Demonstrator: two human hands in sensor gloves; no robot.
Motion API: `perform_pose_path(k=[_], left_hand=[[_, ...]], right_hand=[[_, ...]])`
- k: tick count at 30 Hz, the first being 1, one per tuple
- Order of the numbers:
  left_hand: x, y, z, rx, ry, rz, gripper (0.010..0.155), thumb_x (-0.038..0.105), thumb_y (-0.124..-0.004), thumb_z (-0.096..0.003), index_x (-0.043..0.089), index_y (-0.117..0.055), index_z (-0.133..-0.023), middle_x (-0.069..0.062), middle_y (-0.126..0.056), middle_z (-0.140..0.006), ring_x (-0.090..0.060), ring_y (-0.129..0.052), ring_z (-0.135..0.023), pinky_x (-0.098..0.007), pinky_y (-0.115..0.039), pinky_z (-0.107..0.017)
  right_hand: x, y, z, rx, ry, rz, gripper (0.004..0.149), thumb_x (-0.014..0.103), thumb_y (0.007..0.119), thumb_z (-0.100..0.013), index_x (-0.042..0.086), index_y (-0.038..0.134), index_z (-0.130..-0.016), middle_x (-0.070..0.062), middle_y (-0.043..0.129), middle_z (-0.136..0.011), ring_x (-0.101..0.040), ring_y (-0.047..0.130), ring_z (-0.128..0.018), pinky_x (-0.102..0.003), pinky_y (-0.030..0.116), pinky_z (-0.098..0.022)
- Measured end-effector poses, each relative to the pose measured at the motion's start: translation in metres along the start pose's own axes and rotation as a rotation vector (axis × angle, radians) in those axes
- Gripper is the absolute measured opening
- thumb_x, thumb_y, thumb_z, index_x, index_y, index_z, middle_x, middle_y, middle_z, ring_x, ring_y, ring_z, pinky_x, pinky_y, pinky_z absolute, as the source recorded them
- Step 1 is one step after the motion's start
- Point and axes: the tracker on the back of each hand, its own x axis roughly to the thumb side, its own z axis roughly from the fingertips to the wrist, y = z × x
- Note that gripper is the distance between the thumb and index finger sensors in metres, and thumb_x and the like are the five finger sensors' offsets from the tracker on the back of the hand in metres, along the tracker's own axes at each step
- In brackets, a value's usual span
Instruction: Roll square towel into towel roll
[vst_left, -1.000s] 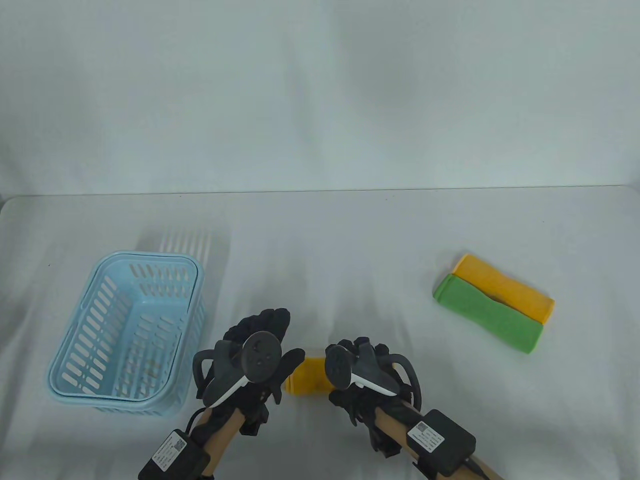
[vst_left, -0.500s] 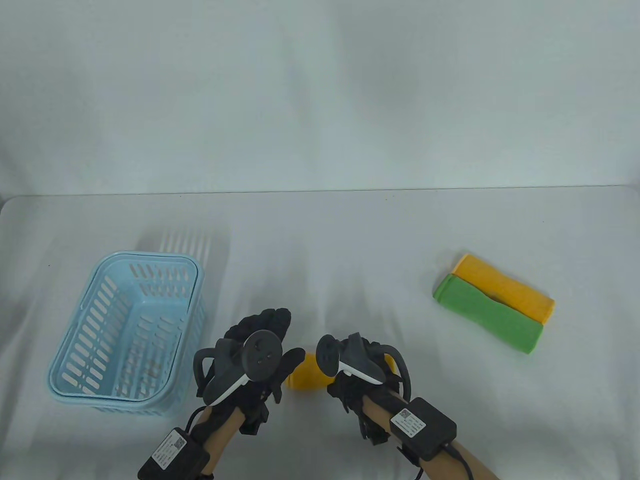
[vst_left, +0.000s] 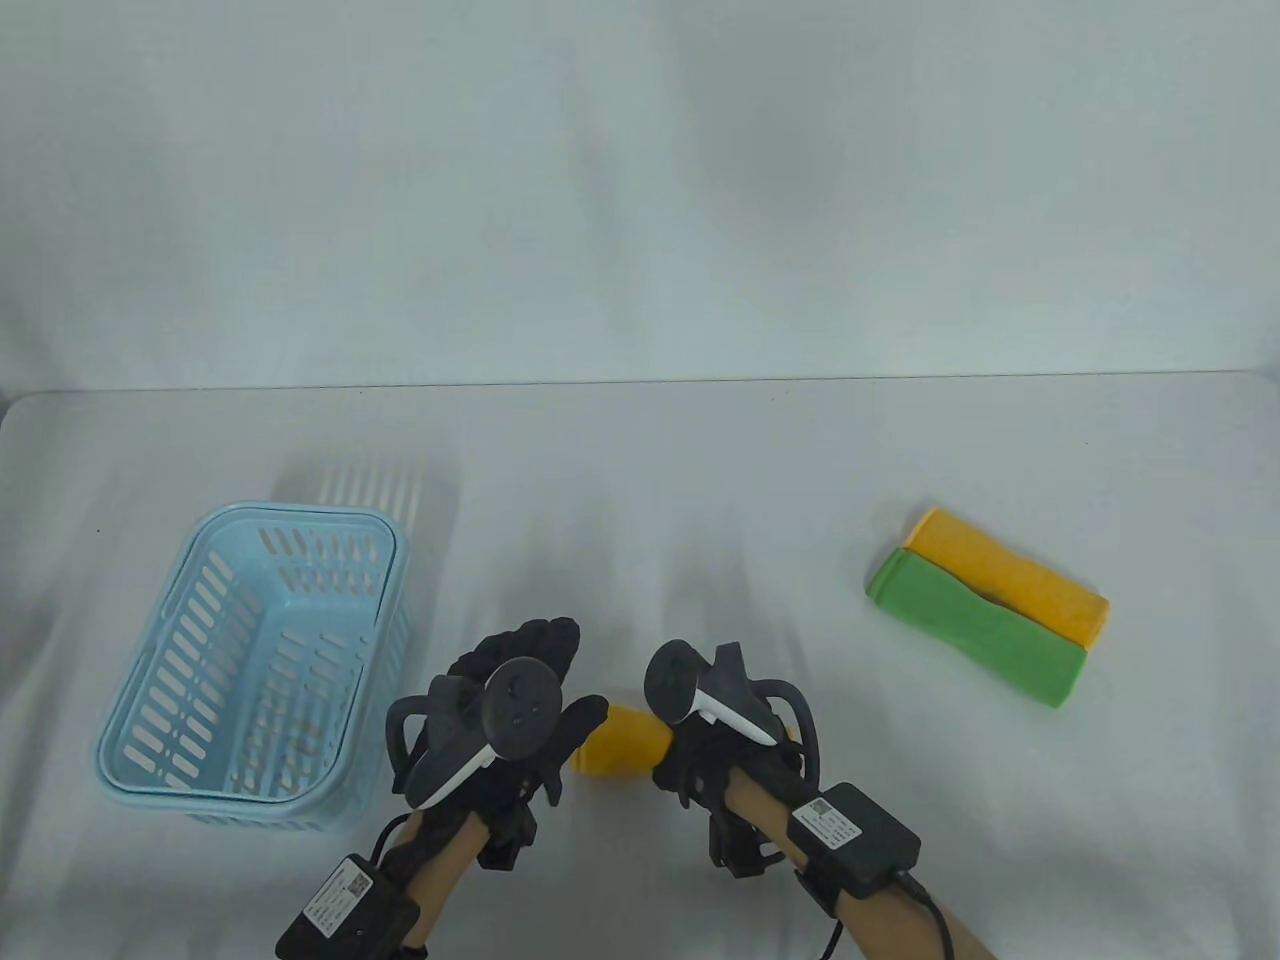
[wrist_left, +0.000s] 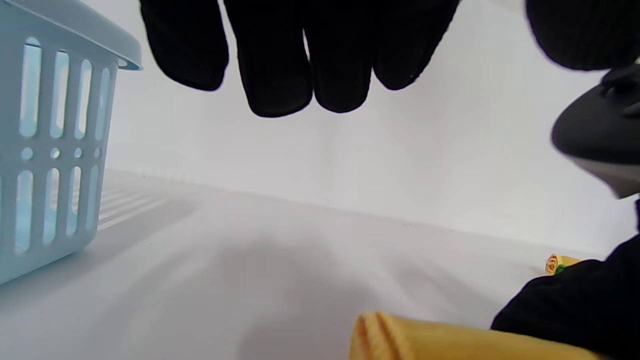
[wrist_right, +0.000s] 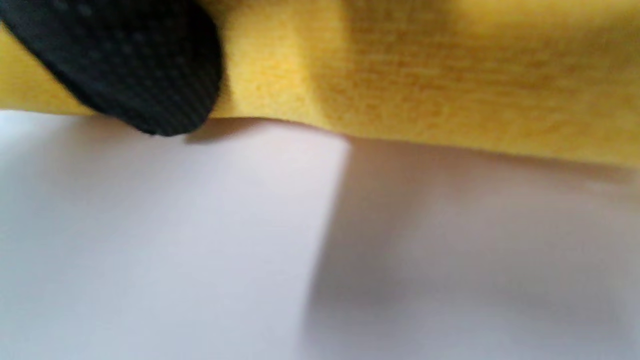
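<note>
A yellow towel roll (vst_left: 625, 740) lies crosswise between my hands near the table's front edge. My right hand (vst_left: 695, 765) grips its right part, and most of the roll is hidden under the glove. The right wrist view shows the yellow cloth (wrist_right: 425, 75) close up with one gloved fingertip (wrist_right: 135, 65) pressed on it and a shadow on the table below. My left hand (vst_left: 565, 680) is open to the left of the roll, with its thumb near the roll's left end. In the left wrist view its fingers (wrist_left: 280, 65) hang free above the roll (wrist_left: 450, 342).
A light blue slotted basket (vst_left: 150, 760) stands to the left, close to my left hand, and shows in the left wrist view (wrist_left: 50, 150). A yellow towel roll (vst_left: 1010, 580) and a green towel roll (vst_left: 975, 630) lie side by side at the right.
My right hand has turned and shifted slightly up and left, carrying the yellow roll with it. My left hand has stayed almost still.
</note>
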Motion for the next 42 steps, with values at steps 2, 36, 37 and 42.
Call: perform_pose_path(k=[2,36,37,42], left_hand=[[-0.001,0.001,0.000,0.006,0.002,-0.001,0.081,0.065,-0.072,-0.0338,0.031,-0.058,-0.106,0.000,-0.068,-0.110,-0.033,-0.077,-0.099,-0.058,-0.064,-0.072],[0.002,-0.007,-0.004,-0.019,0.000,-0.032,0.081,0.064,-0.072,-0.0339,0.031,-0.058,-0.106,0.000,-0.068,-0.110,-0.033,-0.076,-0.100,-0.058,-0.064,-0.072],[0.002,-0.007,-0.004,-0.021,0.000,-0.035,0.080,0.064,-0.072,-0.0340,0.031,-0.058,-0.106,0.000,-0.067,-0.110,-0.033,-0.076,-0.100,-0.058,-0.064,-0.072],[0.002,-0.009,-0.005,-0.031,0.001,-0.042,0.080,0.064,-0.072,-0.0339,0.031,-0.057,-0.106,0.000,-0.067,-0.110,-0.033,-0.076,-0.100,-0.058,-0.064,-0.072]], right_hand=[[-0.006,-0.012,0.009,-0.030,0.005,-0.038,0.064,0.049,0.092,-0.024,0.029,0.070,-0.081,0.003,0.068,-0.086,-0.027,0.068,-0.080,-0.056,0.055,-0.069],[-0.215,-0.048,0.009,-0.366,0.566,0.113,0.066,0.048,0.090,-0.027,0.033,0.065,-0.085,0.006,0.063,-0.091,-0.026,0.063,-0.087,-0.056,0.050,-0.072],[-0.215,-0.047,0.008,-0.367,0.566,0.113,0.067,0.048,0.090,-0.026,0.033,0.064,-0.086,0.006,0.062,-0.092,-0.026,0.063,-0.087,-0.056,0.050,-0.072],[-0.215,-0.045,0.008,-0.365,0.562,0.112,0.069,0.050,0.089,-0.026,0.035,0.063,-0.089,0.005,0.061,-0.094,-0.026,0.062,-0.088,-0.056,0.049,-0.073]])
